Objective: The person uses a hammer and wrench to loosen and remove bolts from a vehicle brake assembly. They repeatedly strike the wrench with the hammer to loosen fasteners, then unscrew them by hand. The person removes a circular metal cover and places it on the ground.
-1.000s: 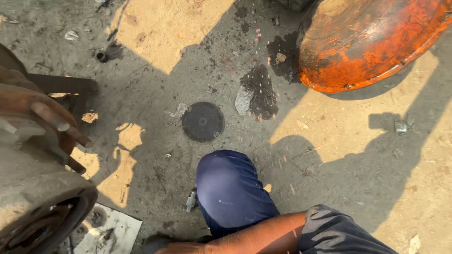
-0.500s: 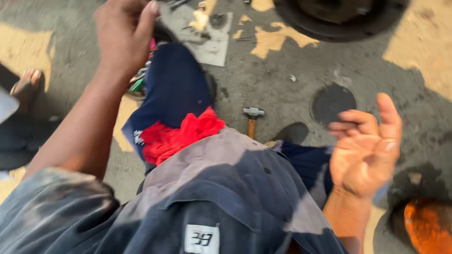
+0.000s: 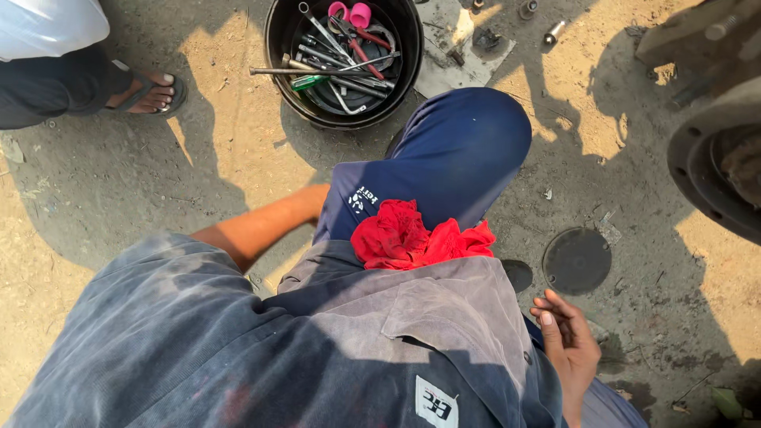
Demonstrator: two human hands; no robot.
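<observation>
My right hand (image 3: 567, 345) hangs by my hip at the lower right, fingers loosely curled and apart, holding nothing. It is nearest a round black disc (image 3: 576, 260) lying on the ground. My left forearm (image 3: 261, 226) reaches forward to my bent knee in blue trousers (image 3: 456, 150). The left hand itself is hidden behind that leg. A red cloth (image 3: 420, 238) is bunched at my waist. Ahead of the knee stands a black round tub (image 3: 277, 55) holding several wrenches, a green-handled tool and pink-handled tools.
Another person's sandalled foot (image 3: 147, 91) rests at the upper left. A large dark wheel hub (image 3: 705, 174) juts in from the right edge. A flat metal sheet (image 3: 476, 55) with small parts lies behind the tub, and a bolt (image 3: 552, 32) lies beside it.
The view has swung. My left arm, raised toward the tools before, now lies low beside my knee. My right hand has dropped from an open-palmed raise to my hip.
</observation>
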